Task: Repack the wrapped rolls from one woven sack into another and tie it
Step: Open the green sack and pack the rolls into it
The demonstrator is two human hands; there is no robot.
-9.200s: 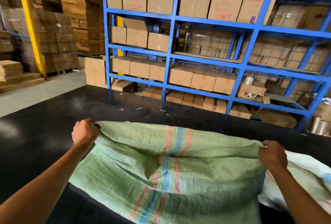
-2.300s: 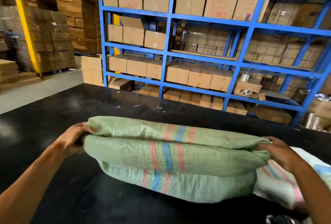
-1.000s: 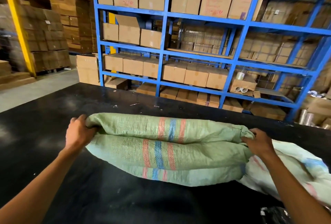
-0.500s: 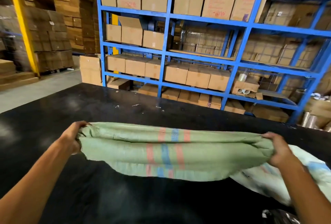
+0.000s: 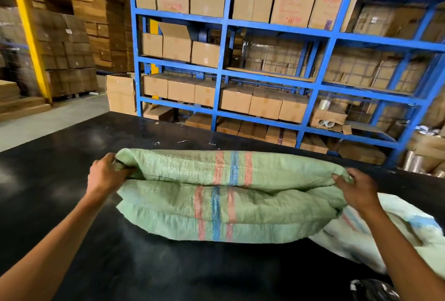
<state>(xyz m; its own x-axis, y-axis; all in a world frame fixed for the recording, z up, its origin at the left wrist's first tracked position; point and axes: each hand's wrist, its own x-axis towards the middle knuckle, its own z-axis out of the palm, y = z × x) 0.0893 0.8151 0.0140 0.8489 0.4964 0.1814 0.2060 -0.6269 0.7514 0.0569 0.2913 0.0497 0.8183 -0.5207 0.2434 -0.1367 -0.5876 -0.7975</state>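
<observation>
A green woven sack [image 5: 226, 204] with red and blue stripes lies folded in layers on the black table [image 5: 72, 180]. My left hand [image 5: 106, 175] grips its left end and my right hand [image 5: 356, 187] grips its right end. A second, paler woven sack [image 5: 385, 235] lies under and to the right of it, partly hidden by my right forearm. No wrapped rolls show on the table.
A blue steel rack [image 5: 310, 28] full of cardboard boxes stands behind the table. Stacked cartons and a yellow post [image 5: 29, 33] are at the left. A dark crumpled object [image 5: 370, 291] sits at the bottom right. Shiny rolls [image 5: 414, 161] stand on the floor at the far right.
The flat spread sack has been folded over on itself into layers. In the last half second my hands moved closer together and the fold bulged upward.
</observation>
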